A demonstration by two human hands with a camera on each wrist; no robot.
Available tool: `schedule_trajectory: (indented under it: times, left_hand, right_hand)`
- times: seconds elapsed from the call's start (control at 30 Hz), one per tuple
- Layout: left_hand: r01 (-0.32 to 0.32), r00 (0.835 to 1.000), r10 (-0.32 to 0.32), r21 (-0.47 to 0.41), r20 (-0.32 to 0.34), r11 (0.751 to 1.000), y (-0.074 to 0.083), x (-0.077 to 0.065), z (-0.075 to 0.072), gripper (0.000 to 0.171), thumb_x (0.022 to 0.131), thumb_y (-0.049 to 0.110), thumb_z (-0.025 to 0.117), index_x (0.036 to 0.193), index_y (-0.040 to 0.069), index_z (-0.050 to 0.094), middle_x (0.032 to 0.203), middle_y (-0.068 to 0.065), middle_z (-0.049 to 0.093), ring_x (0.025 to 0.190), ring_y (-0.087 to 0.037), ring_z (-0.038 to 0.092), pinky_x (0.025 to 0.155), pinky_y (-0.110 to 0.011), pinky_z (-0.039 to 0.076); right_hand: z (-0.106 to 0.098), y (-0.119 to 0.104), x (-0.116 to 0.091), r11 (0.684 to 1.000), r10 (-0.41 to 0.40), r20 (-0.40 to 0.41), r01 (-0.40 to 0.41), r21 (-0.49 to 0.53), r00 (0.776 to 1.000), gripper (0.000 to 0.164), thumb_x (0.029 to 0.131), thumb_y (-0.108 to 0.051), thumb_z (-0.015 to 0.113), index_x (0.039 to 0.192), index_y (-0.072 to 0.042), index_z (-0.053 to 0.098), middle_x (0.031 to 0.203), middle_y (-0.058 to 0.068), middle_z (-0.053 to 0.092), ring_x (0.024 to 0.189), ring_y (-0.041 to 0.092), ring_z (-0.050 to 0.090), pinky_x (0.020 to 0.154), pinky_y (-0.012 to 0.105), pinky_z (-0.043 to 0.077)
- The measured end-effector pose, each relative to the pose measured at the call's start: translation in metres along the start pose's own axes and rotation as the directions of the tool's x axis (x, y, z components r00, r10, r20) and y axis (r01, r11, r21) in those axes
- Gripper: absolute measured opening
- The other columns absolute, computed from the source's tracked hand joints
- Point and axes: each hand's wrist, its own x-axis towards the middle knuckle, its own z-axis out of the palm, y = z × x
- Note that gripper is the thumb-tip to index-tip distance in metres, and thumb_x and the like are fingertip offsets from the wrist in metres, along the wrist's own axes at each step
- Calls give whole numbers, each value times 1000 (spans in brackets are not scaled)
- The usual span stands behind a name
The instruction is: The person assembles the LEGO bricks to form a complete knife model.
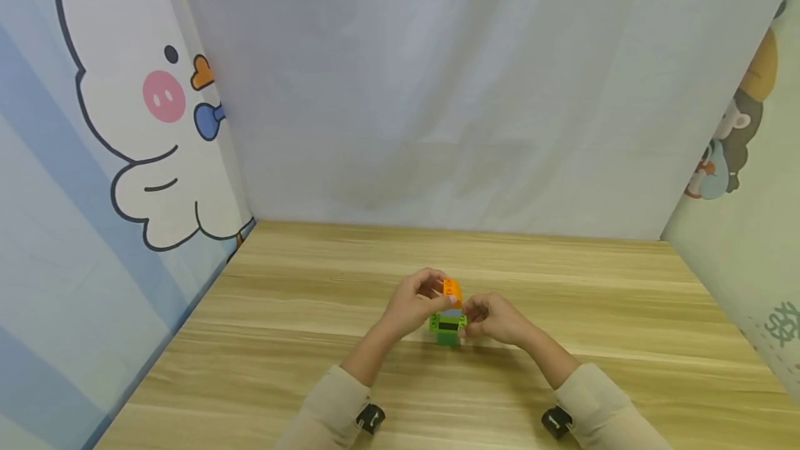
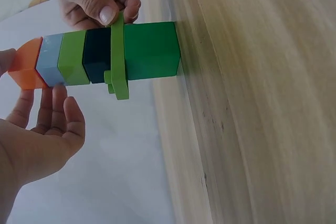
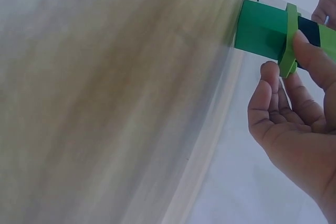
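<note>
A stack of toy building bricks stands upright on the wooden table. At its base is a dark green brick (image 2: 152, 51), topped by a wider light green plate (image 2: 118, 59) with studs jutting at its ends. Above follow a black brick (image 2: 97, 56), a light green brick (image 2: 73, 59), a grey-blue brick (image 2: 49, 60) and an orange brick (image 2: 26, 66) with a curved side. My left hand (image 1: 414, 303) pinches the orange brick at the top, thumb on one side and fingers on the other. My right hand (image 1: 498, 319) pinches one end of the light green plate between thumb and fingers.
The wooden tabletop (image 1: 300, 276) reaches back to a pale curtain (image 1: 400, 89). Printed cloths hang at both sides, the left one showing a large white cartoon figure (image 1: 125, 54). Black wrist mounts (image 1: 371, 419) sit at both cuffs.
</note>
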Motion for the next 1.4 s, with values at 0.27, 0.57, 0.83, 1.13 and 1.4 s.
schedule_trajectory:
  times: [0.27, 0.57, 0.83, 1.13, 1.4]
  left_hand:
    - [-14, 1000, 14, -3, -8, 1000, 1, -1, 1, 30, 84, 18, 68, 111, 6, 62, 93, -2, 61, 80, -19, 55, 64, -29, 49]
    - [-14, 1000, 14, 63, -5, 998, 8, -1, 3, 29, 83, 20, 67, 108, 8, 62, 94, -1, 60, 80, -17, 54, 65, -30, 48]
    - [-1, 1000, 1, 63, 0, 998, 10, 0, 4, 28, 83, 20, 67, 108, 8, 62, 95, -2, 59, 81, -18, 54, 65, -30, 48]
    - [4, 1000, -4, 37, -2, 999, 6, -1, 5, 27, 84, 20, 69, 107, 7, 62, 95, -3, 60, 81, -19, 55, 65, -30, 49]
    - [-68, 998, 68, 44, -9, 997, -9, -4, 1, 32, 86, 25, 69, 114, 11, 61, 100, -1, 63, 89, -18, 59, 72, -33, 49]
  right_hand:
    - [-1, 1, 1, 1000, 2, -7, -2, -9, 1000, 24, 78, 3, 71, 98, 12, 60, 83, 12, 61, 79, 26, 60, 70, 32, 51]
    - [-2, 0, 0, 1000, -3, -7, 3, -8, 1000, 23, 78, 3, 71, 96, 12, 60, 82, 11, 61, 78, 26, 60, 69, 31, 51]
    - [-3, 9, 3, 1000, -14, -14, 14, -17, 1000, 23, 77, 3, 72, 96, 11, 60, 82, 11, 61, 78, 25, 60, 68, 30, 51]
    - [-1, 36, 9, 1000, -15, -22, 15, -8, 1000, 26, 77, -7, 75, 96, 6, 62, 81, 5, 61, 76, 20, 59, 68, 31, 51]
    - [3, 34, 10, 1000, -9, -36, 8, -8, 999, 26, 76, -6, 76, 95, 6, 63, 81, 5, 62, 76, 20, 60, 68, 31, 51]
